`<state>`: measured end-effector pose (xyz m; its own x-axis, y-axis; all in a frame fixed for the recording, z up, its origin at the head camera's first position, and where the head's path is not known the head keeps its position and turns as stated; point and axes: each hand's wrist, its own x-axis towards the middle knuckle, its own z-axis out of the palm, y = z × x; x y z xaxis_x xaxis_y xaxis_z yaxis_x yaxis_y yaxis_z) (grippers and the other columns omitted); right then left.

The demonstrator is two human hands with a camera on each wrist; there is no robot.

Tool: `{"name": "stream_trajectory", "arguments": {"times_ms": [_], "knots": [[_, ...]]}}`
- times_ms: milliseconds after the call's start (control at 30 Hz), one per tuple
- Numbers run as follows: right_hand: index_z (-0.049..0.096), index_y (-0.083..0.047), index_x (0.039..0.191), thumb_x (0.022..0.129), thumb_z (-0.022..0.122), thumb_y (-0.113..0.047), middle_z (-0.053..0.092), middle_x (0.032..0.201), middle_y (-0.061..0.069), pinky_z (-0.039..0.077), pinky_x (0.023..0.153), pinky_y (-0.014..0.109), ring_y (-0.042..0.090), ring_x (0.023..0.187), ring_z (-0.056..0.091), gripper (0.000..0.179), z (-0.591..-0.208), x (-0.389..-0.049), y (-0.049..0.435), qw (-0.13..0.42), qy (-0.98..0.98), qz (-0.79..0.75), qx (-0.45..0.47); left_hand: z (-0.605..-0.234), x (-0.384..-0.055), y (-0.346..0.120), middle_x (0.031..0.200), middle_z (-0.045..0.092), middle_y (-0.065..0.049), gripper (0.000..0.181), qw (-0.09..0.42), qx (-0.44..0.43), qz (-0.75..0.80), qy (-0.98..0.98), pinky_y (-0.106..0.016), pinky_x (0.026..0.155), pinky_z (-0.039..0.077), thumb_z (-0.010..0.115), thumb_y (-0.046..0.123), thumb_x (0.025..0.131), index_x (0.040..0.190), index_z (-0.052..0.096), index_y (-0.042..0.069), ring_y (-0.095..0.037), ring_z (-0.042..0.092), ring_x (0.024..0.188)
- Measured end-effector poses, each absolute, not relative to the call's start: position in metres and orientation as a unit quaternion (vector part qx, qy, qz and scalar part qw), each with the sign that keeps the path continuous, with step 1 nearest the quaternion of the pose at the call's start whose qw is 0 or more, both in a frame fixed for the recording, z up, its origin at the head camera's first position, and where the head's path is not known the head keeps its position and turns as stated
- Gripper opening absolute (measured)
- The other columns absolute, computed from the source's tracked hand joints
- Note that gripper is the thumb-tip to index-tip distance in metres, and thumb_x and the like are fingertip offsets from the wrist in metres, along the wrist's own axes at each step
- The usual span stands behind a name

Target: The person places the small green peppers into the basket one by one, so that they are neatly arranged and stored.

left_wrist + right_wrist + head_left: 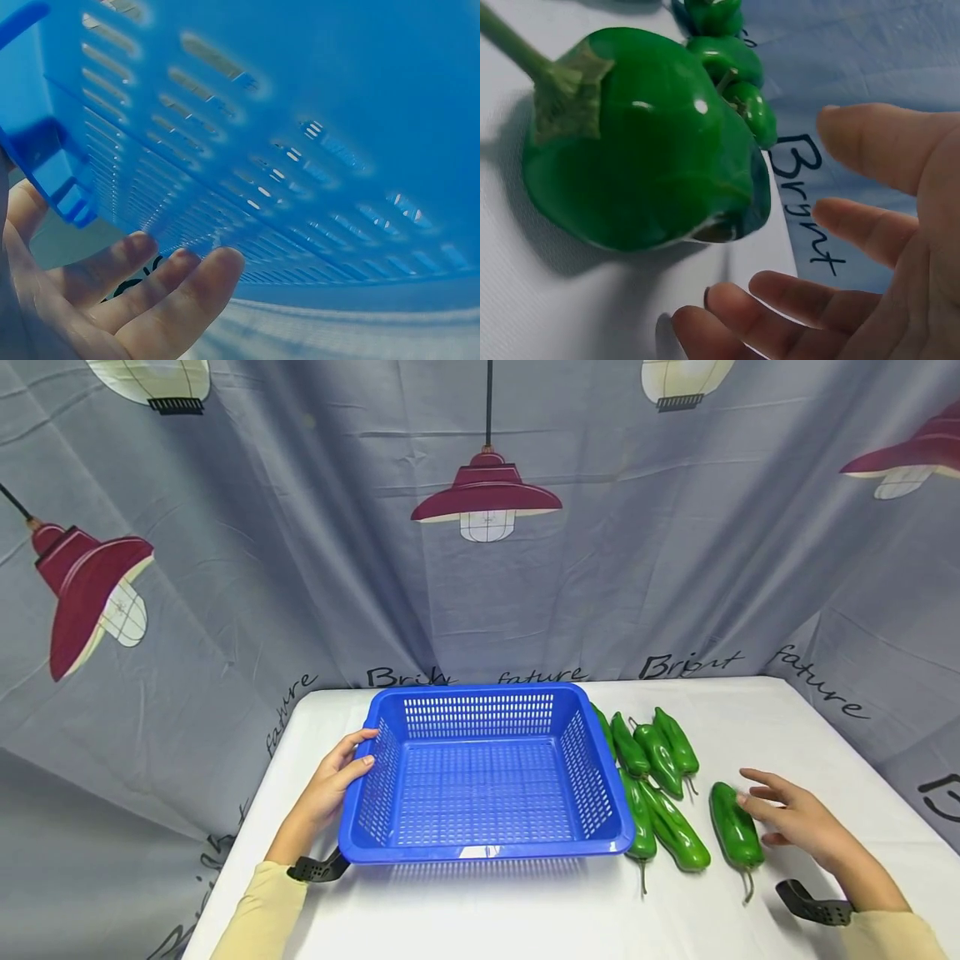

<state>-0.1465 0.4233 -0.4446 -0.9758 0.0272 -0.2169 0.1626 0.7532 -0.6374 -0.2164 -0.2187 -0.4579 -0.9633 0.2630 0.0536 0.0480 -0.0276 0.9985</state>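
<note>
A blue plastic basket (491, 852) with slotted walls stands at the middle of the table, nothing inside it. My left hand (330, 785) holds its left rim, thumb over the edge. In the left wrist view, the fingers (187, 300) of that hand lie along the outside of the slotted wall. A single green pepper (735, 827) lies right of the basket, stem toward me. My right hand (798, 818) is just to its right, fingers spread and holding nothing. The right wrist view shows this pepper close up, beside the parted thumb and fingers.
Several more green peppers (678, 831) lie in a loose cluster against the basket's right side, one partly hidden behind it. The white table (450, 918) ends at a grey curtain (337, 527) printed with lamps and lettering, which hangs behind and at both sides.
</note>
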Motion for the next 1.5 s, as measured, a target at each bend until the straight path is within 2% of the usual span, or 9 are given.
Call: {"name": "stream_trajectory", "arguments": {"times_ms": [133,367,500,633,933,1033,1167,1333,1500], "knots": [[0.027,0.011,0.152,0.104,0.057,-0.026,0.033,0.142,0.051,0.062,0.067,0.032,0.05,0.11,0.063,0.068,-0.447,-0.148,0.42,0.092,0.935,-0.339,0.046,-0.457,-0.216,-0.219,0.155,0.03,-0.029,0.036,0.075,0.115,0.707,0.694,-0.027,0.081,0.061,0.049,0.011,0.105,0.14,0.049,0.02,-0.008,0.06,0.108],[0.033,0.01,0.15,0.101,0.063,-0.022,0.04,0.138,0.05,0.056,0.06,0.03,0.047,0.107,0.063,0.066,-0.451,-0.149,0.414,0.085,0.939,-0.331,0.031,-0.457,-0.216,-0.219,0.155,0.031,-0.029,0.037,0.077,0.112,0.707,0.694,-0.028,0.082,0.062,0.049,0.012,0.105,0.142,0.048,0.019,-0.009,0.062,0.108],[0.036,0.009,0.149,0.101,0.063,-0.023,0.039,0.138,0.05,0.056,0.061,0.031,0.053,0.109,0.061,0.064,-0.451,-0.152,0.409,0.087,0.94,-0.328,0.025,-0.457,-0.216,-0.219,0.153,0.032,-0.028,0.037,0.076,0.108,0.708,0.694,-0.028,0.082,0.062,0.049,0.012,0.105,0.141,0.049,0.019,-0.01,0.062,0.106],[0.039,0.009,0.148,0.101,0.062,-0.023,0.04,0.137,0.05,0.058,0.064,0.033,0.053,0.108,0.061,0.061,-0.45,-0.154,0.405,0.091,0.94,-0.327,0.022,-0.457,-0.216,-0.22,0.153,0.033,-0.029,0.036,0.075,0.109,0.708,0.694,-0.028,0.082,0.062,0.049,0.012,0.105,0.141,0.05,0.02,-0.01,0.063,0.106],[0.04,0.009,0.147,0.102,0.061,-0.021,0.039,0.137,0.05,0.06,0.065,0.036,0.063,0.114,0.054,0.059,-0.451,-0.154,0.399,0.073,0.943,-0.323,0.012,-0.456,-0.218,-0.22,0.145,0.039,-0.018,0.035,0.071,0.11,0.709,0.693,-0.029,0.079,0.063,0.049,0.012,0.106,0.138,0.051,0.024,-0.011,0.065,0.103],[0.04,0.01,0.147,0.102,0.061,-0.021,0.037,0.137,0.052,0.059,0.064,0.035,0.058,0.109,0.059,0.059,-0.45,-0.154,0.398,0.077,0.942,-0.327,0.014,-0.457,-0.218,-0.22,0.146,0.039,-0.019,0.034,0.071,0.108,0.709,0.693,-0.03,0.079,0.064,0.049,0.011,0.106,0.137,0.051,0.025,-0.012,0.065,0.103],[0.039,0.01,0.148,0.102,0.06,-0.021,0.034,0.139,0.054,0.06,0.064,0.035,0.042,0.1,0.067,0.059,-0.449,-0.156,0.399,0.096,0.936,-0.339,0.025,-0.457,-0.218,-0.22,0.148,0.036,-0.024,0.035,0.074,0.106,0.711,0.692,-0.03,0.079,0.064,0.048,0.011,0.106,0.138,0.051,0.024,-0.012,0.066,0.102],[0.036,0.01,0.148,0.102,0.06,-0.02,0.031,0.141,0.052,0.063,0.069,0.039,0.033,0.1,0.068,0.06,-0.45,-0.157,0.399,0.123,0.92,-0.37,0.048,-0.458,-0.218,-0.22,0.15,0.035,-0.028,0.035,0.079,0.107,0.709,0.692,-0.029,0.08,0.063,0.049,0.012,0.105,0.14,0.049,0.021,-0.011,0.065,0.102],[0.033,0.01,0.15,0.102,0.059,-0.018,0.031,0.142,0.051,0.063,0.071,0.041,0.03,0.1,0.067,0.062,-0.45,-0.158,0.398,0.13,0.91,-0.39,0.06,-0.458,-0.218,-0.219,0.144,0.042,-0.019,0.035,0.08,0.105,0.71,0.692,-0.031,0.08,0.063,0.05,0.012,0.105,0.139,0.049,0.021,-0.012,0.066,0.103]]}}
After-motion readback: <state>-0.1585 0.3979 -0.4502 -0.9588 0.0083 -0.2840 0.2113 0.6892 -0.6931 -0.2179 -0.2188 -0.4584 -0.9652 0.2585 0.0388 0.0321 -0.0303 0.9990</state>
